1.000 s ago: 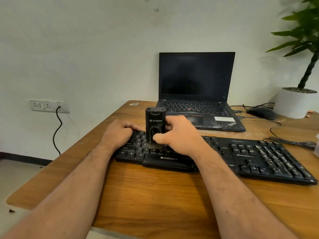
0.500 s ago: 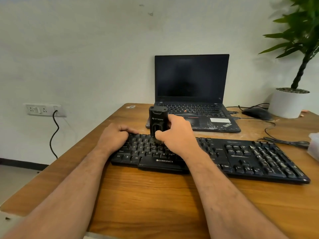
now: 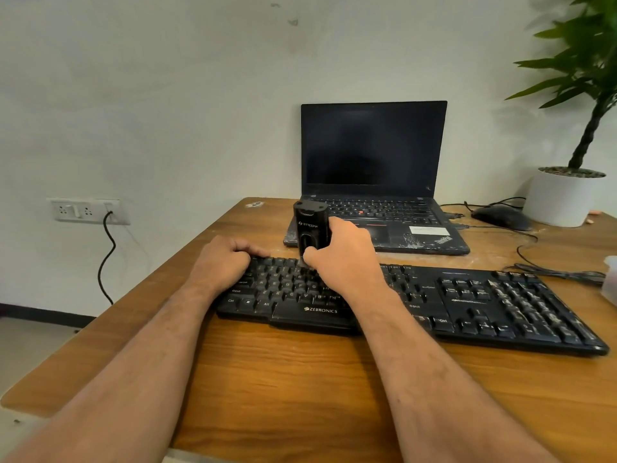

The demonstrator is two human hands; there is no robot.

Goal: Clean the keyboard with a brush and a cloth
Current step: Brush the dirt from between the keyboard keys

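A: Where does the keyboard (image 3: 434,305) lie?

B: Flat on the wooden table (image 3: 300,389), its long axis running left to right and tilting a little away at the left end. The spacebar edge with the ZEBRONICS mark faces the person; the number pad is at the right end.

A: And the brush?

B: The right hand (image 3: 344,259) grips a black block-shaped brush tool (image 3: 310,228). It stands upright, long axis vertical, its printed face turned toward the camera. Its lower end points down at the top rows of keys on the left half of the keyboard. The bristles themselves are hidden behind the thumb, so I cannot tell whether they touch the keys.

A: How is that grip?

B: Closed round the tool: thumb across its near face low down, fingers wrapped round the right side and back.

A: The left hand (image 3: 223,262)?

B: It rests on the keyboard's left end, knuckles up, fingers curled down over the far left corner. They seem to clasp the edge.

A: What else is there?

B: An open laptop (image 3: 374,162) with a dark screen stands just behind the keyboard. A mouse (image 3: 500,217) lies to its right, near a white plant pot (image 3: 564,198) at the wall. Cables (image 3: 551,270) trail across the table's right side. A wall socket (image 3: 86,210) with a black cord is at the left.
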